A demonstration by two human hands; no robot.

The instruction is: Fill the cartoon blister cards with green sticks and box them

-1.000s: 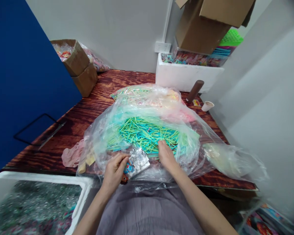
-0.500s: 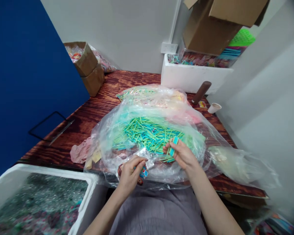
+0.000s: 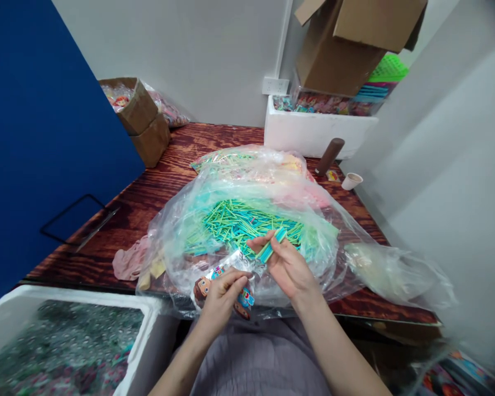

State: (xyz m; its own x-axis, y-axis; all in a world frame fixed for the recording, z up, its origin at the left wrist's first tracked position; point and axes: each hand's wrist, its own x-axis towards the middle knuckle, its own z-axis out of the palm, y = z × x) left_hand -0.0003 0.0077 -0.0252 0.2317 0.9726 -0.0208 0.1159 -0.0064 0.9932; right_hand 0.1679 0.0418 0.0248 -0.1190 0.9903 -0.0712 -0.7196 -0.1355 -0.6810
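Note:
A big clear plastic bag (image 3: 181,236) lies open on the wooden table (image 3: 165,181), holding a heap of thin green and blue sticks (image 3: 239,223). My right hand (image 3: 286,267) pinches a small bundle of those sticks (image 3: 271,246) just above the bag's near edge. My left hand (image 3: 223,297) grips a small clear printed packet (image 3: 225,275) with a cartoon figure on it, held right below the bundle. Both hands are close together at the table's front edge, above my grey-clothed lap.
A white foam box (image 3: 140,308) of filled packets sits at my lower left. Another foam box (image 3: 313,132) with colourful packets stands at the back, cardboard boxes (image 3: 346,44) above it. A brown cylinder (image 3: 329,155), a paper cup (image 3: 350,180), cardboard boxes (image 3: 142,118) and a blue panel (image 3: 33,137) surround the table.
My right hand reached into the stick heap, came up with a small bundle and brought it toward the packet. My left hand kept hold of the packet and tilted it.

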